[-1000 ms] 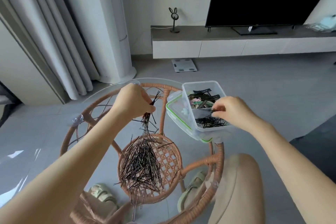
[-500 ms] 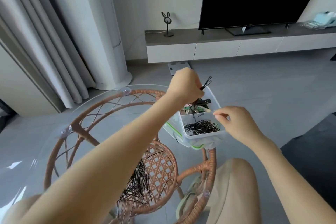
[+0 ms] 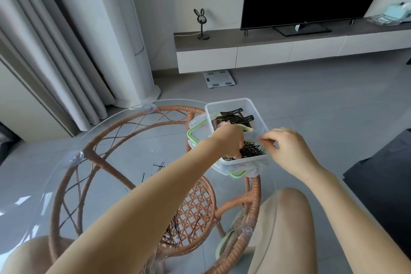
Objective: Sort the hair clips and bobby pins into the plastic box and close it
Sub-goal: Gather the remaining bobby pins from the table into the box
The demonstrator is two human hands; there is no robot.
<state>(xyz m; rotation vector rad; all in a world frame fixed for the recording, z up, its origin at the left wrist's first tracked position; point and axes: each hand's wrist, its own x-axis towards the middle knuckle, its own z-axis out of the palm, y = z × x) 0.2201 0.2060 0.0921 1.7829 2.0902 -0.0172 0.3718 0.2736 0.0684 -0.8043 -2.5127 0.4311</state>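
A clear plastic box [image 3: 233, 102] with a divider stands at the far right of the glass table [image 3: 106, 127]. Its far compartment holds black hair clips [image 3: 235, 118]. The near one holds loose bobby pins [image 3: 253, 150]. My left hand [image 3: 229, 140] reaches down into the near compartment, fingers closed on a bunch of pins and partly hidden. My right hand [image 3: 287, 151] hovers at the box's right rim, thumb and finger pinched with nothing visible between them. The green-sealed lid [image 3: 190, 134] lies under the box's left side. More pins [image 3: 178, 224] lie on the table, mostly behind my left forearm.
A few stray pins [image 3: 159, 165] lie mid-table. The round glass top rests on a rattan frame [image 3: 106, 162] with suction cups. My knee [image 3: 287, 218] is at the table's right edge and a slipper [image 3: 229, 242] shows below. A scale [image 3: 219, 79], TV cabinet [image 3: 266, 51] and curtains [image 3: 44, 51] are beyond.
My left hand lifted a bunch of bobby pins from the pile, carried it right and lowered it into the box's near compartment. My right hand withdrew from the box to its right rim.
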